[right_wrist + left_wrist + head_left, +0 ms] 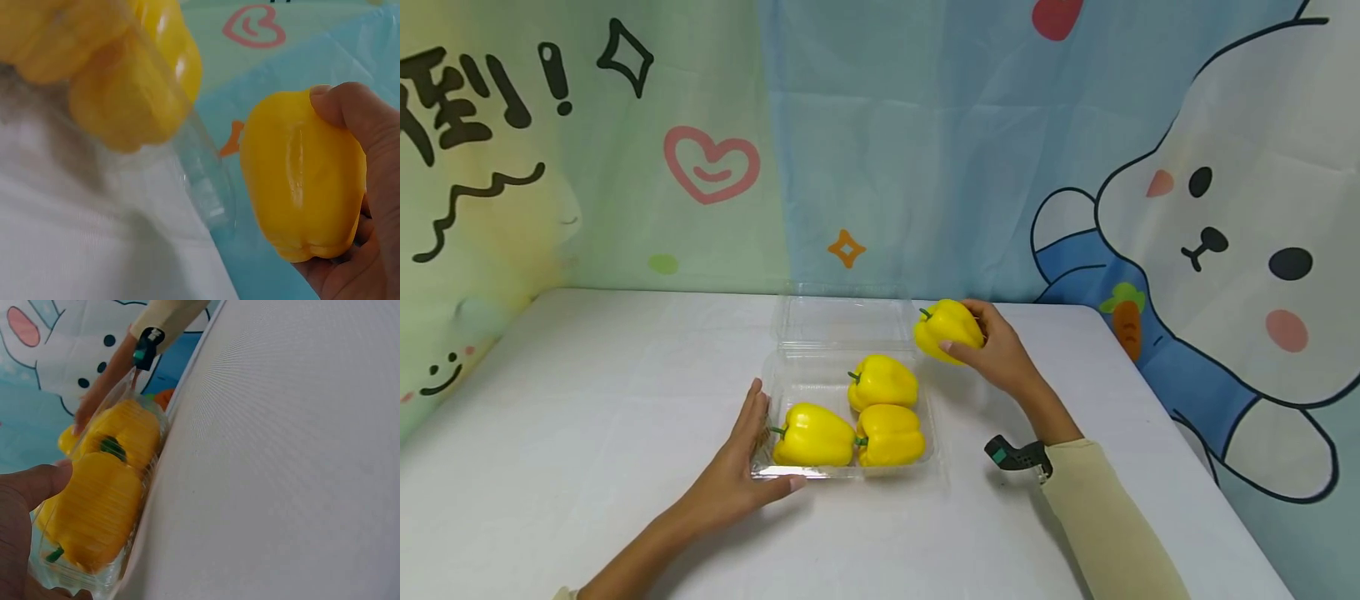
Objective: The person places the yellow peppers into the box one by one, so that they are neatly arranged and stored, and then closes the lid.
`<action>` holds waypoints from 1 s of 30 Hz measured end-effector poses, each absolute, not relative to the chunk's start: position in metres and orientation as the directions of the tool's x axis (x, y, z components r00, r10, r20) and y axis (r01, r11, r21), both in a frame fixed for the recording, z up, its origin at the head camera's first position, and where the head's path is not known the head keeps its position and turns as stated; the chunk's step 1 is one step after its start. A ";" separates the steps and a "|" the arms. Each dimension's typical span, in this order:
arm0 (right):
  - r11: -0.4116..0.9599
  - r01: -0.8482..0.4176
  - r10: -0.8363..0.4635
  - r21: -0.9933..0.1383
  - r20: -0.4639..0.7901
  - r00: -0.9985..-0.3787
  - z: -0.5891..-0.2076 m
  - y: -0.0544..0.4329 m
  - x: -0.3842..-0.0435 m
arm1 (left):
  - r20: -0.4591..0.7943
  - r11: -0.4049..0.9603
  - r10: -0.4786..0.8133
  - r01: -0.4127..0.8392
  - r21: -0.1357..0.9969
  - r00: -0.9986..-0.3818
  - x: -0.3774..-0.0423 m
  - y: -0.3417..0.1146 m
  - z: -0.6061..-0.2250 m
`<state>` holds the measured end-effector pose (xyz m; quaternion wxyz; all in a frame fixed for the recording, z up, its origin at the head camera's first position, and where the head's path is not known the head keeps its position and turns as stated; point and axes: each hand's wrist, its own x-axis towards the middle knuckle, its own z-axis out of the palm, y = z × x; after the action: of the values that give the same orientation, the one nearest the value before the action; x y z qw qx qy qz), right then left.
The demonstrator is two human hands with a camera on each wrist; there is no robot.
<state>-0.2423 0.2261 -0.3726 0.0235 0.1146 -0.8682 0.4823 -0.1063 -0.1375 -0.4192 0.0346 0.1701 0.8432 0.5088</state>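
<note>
A yellow bell pepper point(950, 331) with a green stem is held in my right hand point(1000, 350), raised just beyond the right side of a clear plastic clamshell box point(842, 472). The right wrist view shows the thumb on one side of this pepper and fingers behind it. Inside the box sit three more yellow peppers: one at front left point(814, 435), one at front right point(891, 435), one behind on the right point(883, 382). My left hand point(748, 454) rests against the box's front left corner, fingers straight along the left wall and thumb at the front edge.
The box's transparent lid point(850, 321) lies folded back toward the far table edge. A white cloth covers the table point(587, 417). Behind it hangs a printed curtain point(887, 150) with cartoon figures. A dark band with a device point(1018, 456) is on my right wrist.
</note>
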 end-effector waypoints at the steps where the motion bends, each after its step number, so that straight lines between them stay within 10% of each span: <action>1: 0.502 -0.232 -0.184 -0.833 0.159 -0.970 -0.371 0.224 -0.241 | 0.114 0.424 0.323 0.251 0.870 -0.940 -0.106 -0.137 -0.419; 30: 0.419 -0.348 -0.324 -0.839 0.220 -0.920 -0.353 0.165 -0.229 | 0.101 0.432 0.307 0.233 0.871 -0.946 -0.108 -0.135 -0.419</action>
<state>-0.2286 0.1647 -0.3527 0.0120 0.1995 -0.8422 0.5008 -0.1076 -0.1348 -0.4191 0.0365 0.1598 0.8454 0.5083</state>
